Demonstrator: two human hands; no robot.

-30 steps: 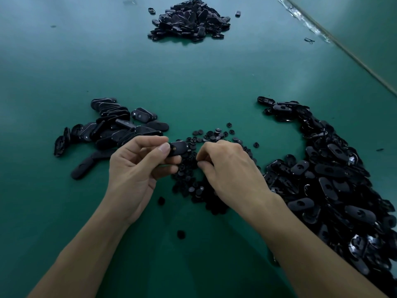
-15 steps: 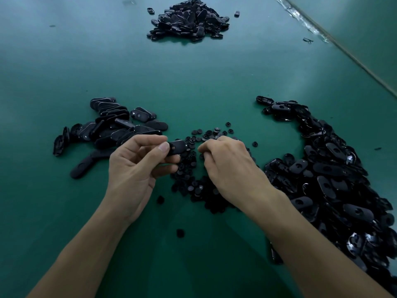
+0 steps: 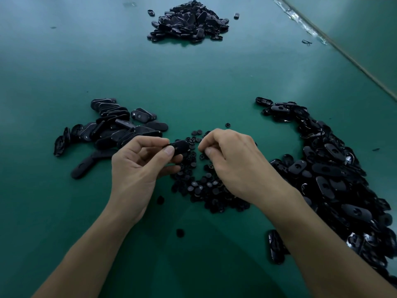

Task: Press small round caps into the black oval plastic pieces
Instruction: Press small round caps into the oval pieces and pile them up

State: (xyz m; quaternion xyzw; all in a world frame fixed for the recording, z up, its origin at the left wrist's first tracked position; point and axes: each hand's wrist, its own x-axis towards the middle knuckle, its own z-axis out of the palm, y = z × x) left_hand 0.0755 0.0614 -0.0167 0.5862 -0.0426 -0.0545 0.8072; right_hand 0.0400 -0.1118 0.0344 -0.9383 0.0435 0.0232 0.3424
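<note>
Three heaps [image 3: 333, 168] of ovals are sitting on the table [image 3: 193, 82]. My left hand [image 3: 137, 168] is clamping one oval [image 3: 180, 146] over the caps [image 3: 204, 188]. My right hand [image 3: 236, 166] is pinching its fingertips together beside it, whether on a cap I cannot tell. I'm aiming to seat a cap squarely over the hole, then press.

Two bare forearms, left [image 3: 86, 254] and right [image 3: 322, 244], are seen from the near edge. The left hand [image 3: 137, 168] and right hand [image 3: 234, 162] are uncovered; thumbnails [image 3: 169, 150] are kept short.
</note>
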